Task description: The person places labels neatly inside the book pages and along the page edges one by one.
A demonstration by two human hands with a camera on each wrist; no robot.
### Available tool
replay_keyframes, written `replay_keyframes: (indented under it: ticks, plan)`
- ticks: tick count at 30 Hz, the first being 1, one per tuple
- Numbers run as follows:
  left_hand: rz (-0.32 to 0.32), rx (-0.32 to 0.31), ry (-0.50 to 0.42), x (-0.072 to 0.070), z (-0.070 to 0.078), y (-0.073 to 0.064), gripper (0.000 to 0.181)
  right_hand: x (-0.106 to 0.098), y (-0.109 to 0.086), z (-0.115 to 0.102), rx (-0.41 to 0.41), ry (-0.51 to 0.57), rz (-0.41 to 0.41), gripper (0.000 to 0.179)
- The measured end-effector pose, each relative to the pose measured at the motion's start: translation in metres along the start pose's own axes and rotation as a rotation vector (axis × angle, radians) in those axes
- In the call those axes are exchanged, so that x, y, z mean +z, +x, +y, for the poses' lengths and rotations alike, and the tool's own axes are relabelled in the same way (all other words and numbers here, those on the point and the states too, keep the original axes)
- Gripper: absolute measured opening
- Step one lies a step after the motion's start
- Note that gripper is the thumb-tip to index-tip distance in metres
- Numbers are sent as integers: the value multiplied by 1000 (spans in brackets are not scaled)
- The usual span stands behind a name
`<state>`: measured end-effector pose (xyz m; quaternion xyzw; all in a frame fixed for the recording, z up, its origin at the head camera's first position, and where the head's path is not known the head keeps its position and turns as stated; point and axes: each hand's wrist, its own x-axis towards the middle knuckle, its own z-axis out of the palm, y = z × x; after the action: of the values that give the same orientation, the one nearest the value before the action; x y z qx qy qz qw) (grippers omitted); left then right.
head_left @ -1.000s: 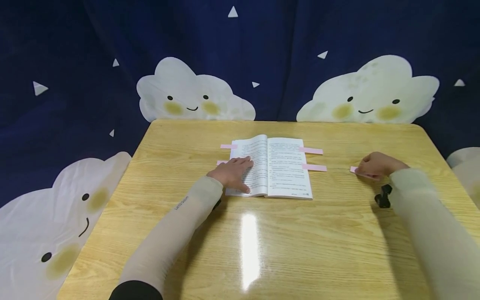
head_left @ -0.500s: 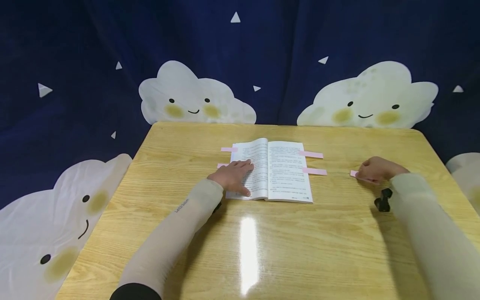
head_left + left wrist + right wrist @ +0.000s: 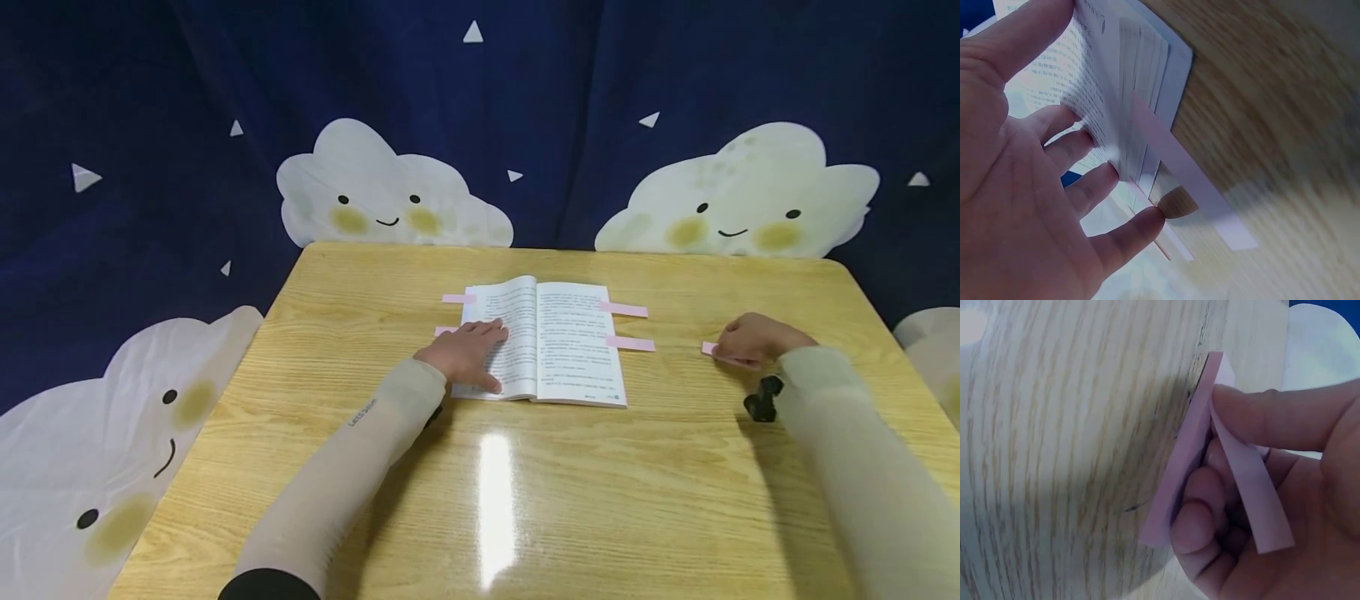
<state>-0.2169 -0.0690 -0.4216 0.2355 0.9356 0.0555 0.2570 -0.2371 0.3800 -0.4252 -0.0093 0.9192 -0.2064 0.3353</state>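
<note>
An open book [image 3: 577, 358] lies on the table, printed pages facing up. My left hand [image 3: 467, 352] rests on its left page with fingers spread; in the left wrist view the fingertips touch the paper. Pink sticky strips stick out from both sides of the book, such as the upper right strip [image 3: 624, 309] and the lower right strip [image 3: 632, 342]. To the right of the book, my right hand [image 3: 756, 337] grips a pad of pink sticky notes [image 3: 1180, 456]. Beneath the thumb, one strip [image 3: 1260, 503] stands bent away from the pad.
The wooden table [image 3: 637, 492] extends around the book and both hands. A dark blue curtain [image 3: 555, 108] with cloud shapes hangs behind it. A black wrist device [image 3: 763, 400] sits under the right sleeve.
The head view has tilted slightly, so the scene sits a little lower than one second ago. Both hands stay in nearly the same place, the left on the page, the right at the pad.
</note>
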Motion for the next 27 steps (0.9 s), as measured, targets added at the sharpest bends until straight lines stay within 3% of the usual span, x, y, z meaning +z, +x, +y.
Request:
replay_keyframes:
  ticks: [12,27]
  plan:
    - [6,3,19,0,0,0,93,-3,-5,-2,-4,32,-59,27]
    - [-3,-2,13,0,0,0,93,-1,-4,3,-6,77,-28,21]
